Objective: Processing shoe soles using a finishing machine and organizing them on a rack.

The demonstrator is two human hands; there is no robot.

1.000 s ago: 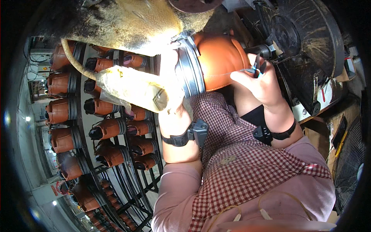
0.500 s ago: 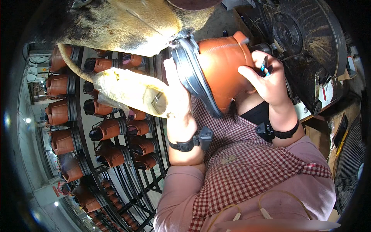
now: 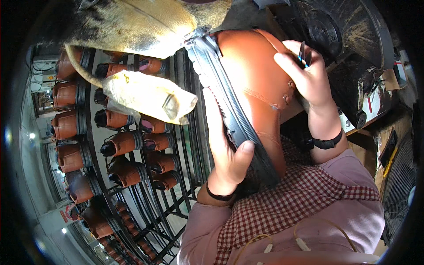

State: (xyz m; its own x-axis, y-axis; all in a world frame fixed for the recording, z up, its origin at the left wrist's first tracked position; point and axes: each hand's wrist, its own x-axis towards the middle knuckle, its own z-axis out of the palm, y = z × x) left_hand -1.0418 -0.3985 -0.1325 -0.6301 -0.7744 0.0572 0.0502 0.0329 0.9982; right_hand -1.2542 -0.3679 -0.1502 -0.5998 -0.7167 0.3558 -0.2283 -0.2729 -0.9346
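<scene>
Boot: a reddish-brown leather boot (image 3: 256, 84) with a dark ribbed sole (image 3: 229, 110) is held up in front of the person, sole edge turned toward the left, upper toward the right, above a red-and-white checked apron (image 3: 282, 207).
Left hand: the left hand (image 3: 223, 141) lies along the sole, fingers stretched up its length and thumb hooked over the sole's lower edge; its grip is closed on the boot.
Right hand: the right hand (image 3: 307, 73) rests on the boot's upper near the top, fingers curled; its grip is closed around a small dark tool (image 3: 302, 53) with a blue mark, the tip standing above the fingers.
Wrists: a dark band sits on each wrist, just below each hand.
Rack: a dark metal rack (image 3: 176, 207) at the left carries rows of similar brown boots (image 3: 123, 143), soles facing outward, well apart from the held boot.
Near the rack: a worn, yellowish padded piece (image 3: 145, 95) juts out between the rack and the left hand.
Right side: a dark, dusty machine (image 3: 349, 48) stands just behind the right hand.
</scene>
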